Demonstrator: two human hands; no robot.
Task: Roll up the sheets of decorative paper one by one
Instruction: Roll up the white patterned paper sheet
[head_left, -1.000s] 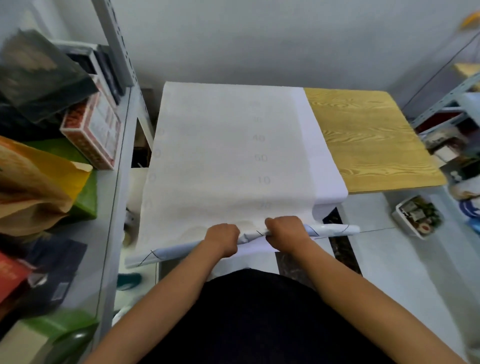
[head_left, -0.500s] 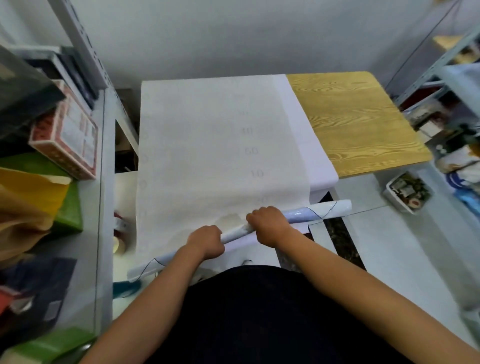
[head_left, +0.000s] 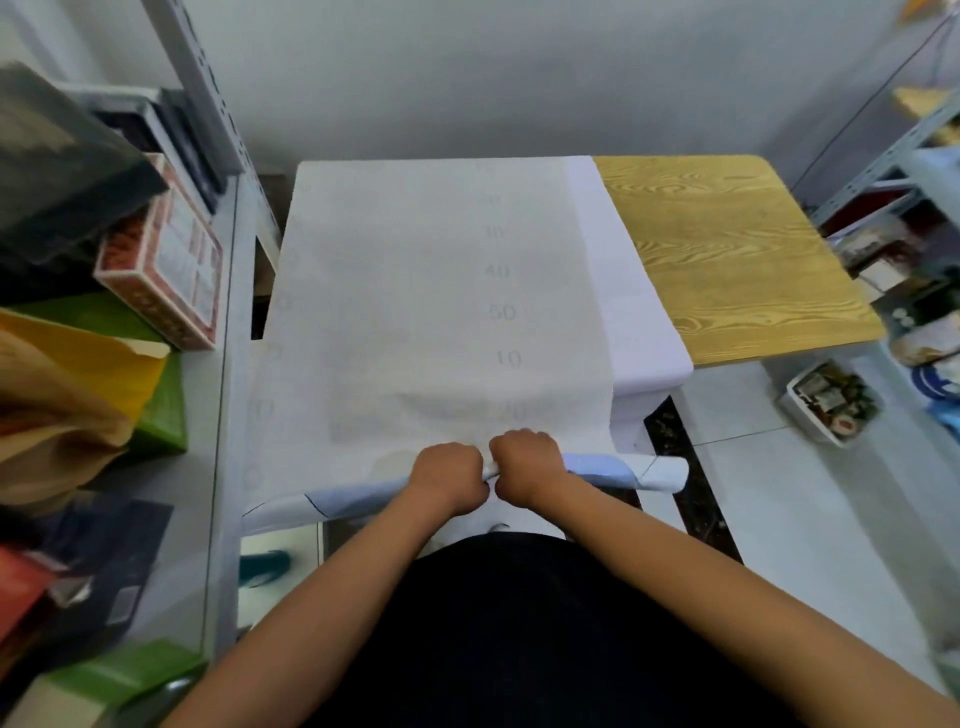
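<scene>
- Head view: my left hand (head_left: 448, 475) and right hand (head_left: 527, 462) grip the rolled paper (head_left: 618, 469), side by side.
- Sheet (head_left: 415, 312) covers the wooden surface (head_left: 727, 249), printed "40", "50", "10".
- Red box (head_left: 166, 265) on the shelf at my left.

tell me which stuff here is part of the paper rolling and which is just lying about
Part of the job:
- left hand and right hand, both gripping the rolled end
- rolled end of the top sheet
- flat white sheet, faint numbers printed on it
- sheet underneath
- wooden table

Lying about:
- red patterned box
- green box
- white tray of small items
</scene>
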